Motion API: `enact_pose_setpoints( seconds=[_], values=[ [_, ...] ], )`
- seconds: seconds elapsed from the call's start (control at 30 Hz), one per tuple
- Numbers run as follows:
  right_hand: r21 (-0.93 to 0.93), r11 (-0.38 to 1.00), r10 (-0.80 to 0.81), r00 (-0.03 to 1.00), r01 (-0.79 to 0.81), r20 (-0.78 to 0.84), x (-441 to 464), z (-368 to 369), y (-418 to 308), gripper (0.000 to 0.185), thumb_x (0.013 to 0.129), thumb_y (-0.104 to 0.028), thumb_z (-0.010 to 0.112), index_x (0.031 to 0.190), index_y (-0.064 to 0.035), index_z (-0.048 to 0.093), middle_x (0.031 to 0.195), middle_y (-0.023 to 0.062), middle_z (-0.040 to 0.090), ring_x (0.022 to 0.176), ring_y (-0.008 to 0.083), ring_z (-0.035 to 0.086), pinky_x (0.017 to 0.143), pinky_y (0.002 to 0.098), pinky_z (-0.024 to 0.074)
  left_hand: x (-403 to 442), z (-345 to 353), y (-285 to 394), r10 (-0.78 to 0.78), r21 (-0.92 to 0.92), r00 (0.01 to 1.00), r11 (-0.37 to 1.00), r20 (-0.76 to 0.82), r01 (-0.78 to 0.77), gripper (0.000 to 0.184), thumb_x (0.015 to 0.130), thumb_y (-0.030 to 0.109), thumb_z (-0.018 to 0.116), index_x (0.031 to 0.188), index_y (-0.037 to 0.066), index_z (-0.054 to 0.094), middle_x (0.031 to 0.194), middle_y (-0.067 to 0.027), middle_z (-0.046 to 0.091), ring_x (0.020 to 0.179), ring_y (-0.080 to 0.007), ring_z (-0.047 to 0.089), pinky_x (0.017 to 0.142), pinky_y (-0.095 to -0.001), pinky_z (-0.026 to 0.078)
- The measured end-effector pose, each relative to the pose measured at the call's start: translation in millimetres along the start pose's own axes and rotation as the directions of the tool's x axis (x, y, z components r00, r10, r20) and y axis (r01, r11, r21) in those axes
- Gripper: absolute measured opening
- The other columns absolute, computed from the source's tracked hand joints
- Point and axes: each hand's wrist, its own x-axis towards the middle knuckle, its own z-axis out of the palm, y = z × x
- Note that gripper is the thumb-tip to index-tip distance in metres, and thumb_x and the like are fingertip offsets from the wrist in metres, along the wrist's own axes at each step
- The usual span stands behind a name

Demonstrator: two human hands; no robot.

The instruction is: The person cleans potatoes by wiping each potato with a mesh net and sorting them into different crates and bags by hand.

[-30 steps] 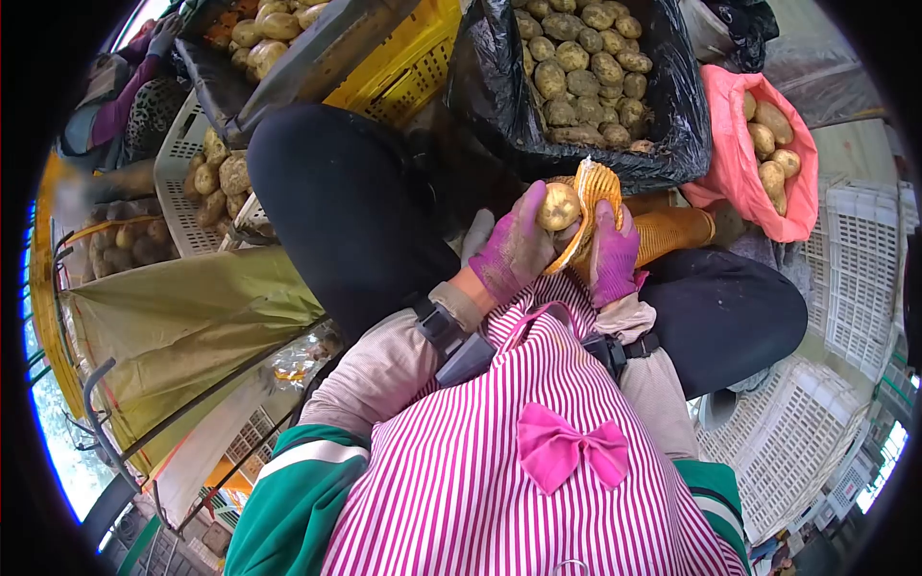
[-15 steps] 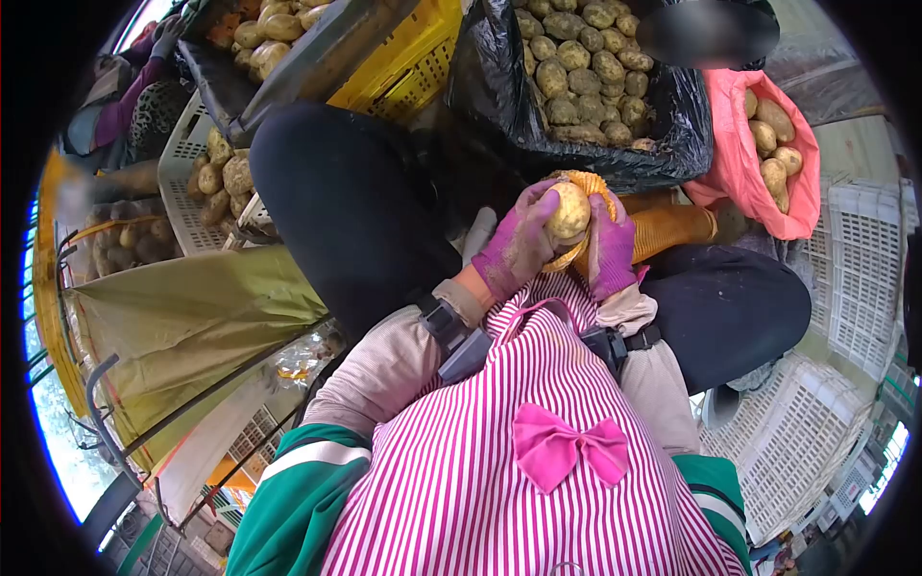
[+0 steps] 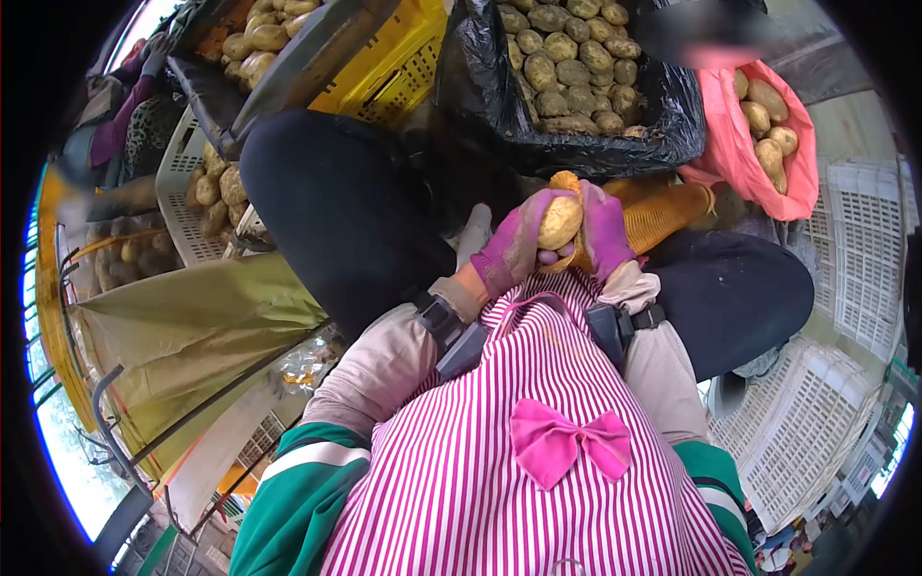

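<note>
My left hand (image 3: 516,237), in a dirty purple glove, is closed around a pale tan potato (image 3: 560,224) above my lap. Purple fingertips show below the potato. My right hand (image 3: 604,230), gloved alike, is closed at the potato's right side on an orange mesh cloth (image 3: 565,180). This cloth shows above and below the potato, and part of it is hidden by my hands. Close behind the right hand lies a longer piece of orange netting (image 3: 663,217). Whether the two orange pieces join, I cannot tell.
Ahead stands a crate lined with black plastic (image 3: 480,106), full of soil-covered potatoes. To its right is an open pink sack (image 3: 715,134) of potatoes. A yellow crate (image 3: 394,77) and a white crate (image 3: 180,216) stand left. White crates (image 3: 797,432) are stacked right.
The potato has turned and sits slightly lower and to the left. My right hand's fingers have shifted at its side. My view has moved a little.
</note>
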Motion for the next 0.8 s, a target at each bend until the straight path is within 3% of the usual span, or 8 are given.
enact_pose_setpoints(
  seconds=[0.13,0.17,0.2,0.23,0.47,0.63,0.73,0.8],
  values=[
    [0.213,0.950,0.224,0.974,-0.227,0.038,0,-6,-1,0.035,0.102,-0.027,0.045,0.108,0.0032,0.062,0.091,0.0073,0.064,0.083,0.0136,0.062,0.075,0.0271,0.0501,8,-18,4,-0.173,-0.320,0.978,0.926,0.117,0.202,0.050,0.089,0.024,0.063,0.129,0.002,0.043,0.111,-0.0205,0.061,0.096,-0.0296,0.063,0.069,-0.0325,0.055],
    [0.169,0.979,0.116,0.993,-0.116,0.007,-5,-6,-7,0.036,0.102,-0.028,0.045,0.111,0.0031,0.060,0.096,0.0086,0.065,0.086,0.0154,0.064,0.076,0.0273,0.0518,8,-12,-7,-0.285,-0.868,0.902,0.287,0.325,0.404,0.050,0.092,0.035,0.058,0.129,0.003,0.045,0.111,-0.0207,0.061,0.087,-0.0268,0.061,0.060,-0.0275,0.051],
    [0.120,0.993,0.004,1.000,-0.002,-0.018,-7,-5,-10,0.036,0.102,-0.028,0.044,0.115,0.0031,0.059,0.101,0.0099,0.065,0.088,0.0172,0.066,0.078,0.0275,0.0535,8,-7,-14,-0.182,-0.743,0.826,-0.567,0.533,0.354,0.053,0.095,0.045,0.052,0.128,0.004,0.047,0.111,-0.0210,0.060,0.078,-0.0241,0.059,0.050,-0.0225,0.047],
    [0.362,0.908,0.209,0.977,-0.211,0.046,-3,-6,2,0.037,0.103,-0.029,0.043,0.121,0.0017,0.056,0.110,0.0140,0.065,0.094,0.0230,0.067,0.081,0.0313,0.0561,12,-7,-10,-0.276,-0.764,0.788,-0.547,0.551,0.342,0.063,0.096,0.059,0.041,0.127,0.004,0.049,0.112,-0.0216,0.059,0.072,-0.0202,0.053,0.044,-0.0164,0.038],
    [0.478,0.857,0.193,0.980,-0.191,0.045,-11,5,4,0.033,0.099,-0.022,0.052,0.117,0.0041,0.061,0.106,0.0091,0.067,0.093,0.0138,0.061,0.082,0.0285,0.0497,12,-16,-1,-0.275,-0.712,0.760,-0.622,0.589,0.327,0.059,0.096,0.056,0.044,0.123,0.004,0.051,0.108,-0.0200,0.060,0.073,-0.0199,0.055,0.044,-0.0179,0.041],
    [0.025,0.981,-0.188,0.978,0.190,-0.088,-22,10,-13,0.032,0.098,-0.023,0.054,0.118,0.0008,0.060,0.110,0.0134,0.066,0.102,0.0209,0.063,0.090,0.0312,0.0477,11,2,-18,-0.539,-0.819,0.624,-0.455,0.565,0.349,0.054,0.095,0.056,0.044,0.115,0.007,0.057,0.101,-0.0140,0.062,0.069,-0.0177,0.059,0.047,-0.0184,0.043],
    [-0.106,0.922,-0.372,0.928,0.372,0.019,-21,24,8,0.031,0.096,-0.023,0.054,0.120,-0.0040,0.060,0.117,0.0162,0.064,0.111,0.0275,0.061,0.095,0.0349,0.0463,7,10,-29,-0.570,-0.788,0.675,0.075,0.469,0.611,0.049,0.096,0.053,0.046,0.114,0.008,0.058,0.100,-0.0103,0.062,0.073,-0.0160,0.059,0.054,-0.0216,0.045],
    [-0.117,0.958,-0.249,0.962,0.262,0.117,-15,4,5,0.032,0.092,-0.021,0.057,0.118,-0.0037,0.060,0.113,0.0165,0.065,0.110,0.0288,0.061,0.093,0.0361,0.0480,7,20,-22,-0.553,-0.750,0.726,0.251,0.408,0.612,0.048,0.095,0.051,0.049,0.114,0.008,0.059,0.100,-0.0087,0.062,0.078,-0.0146,0.058,0.060,-0.0230,0.046]
  ],
)
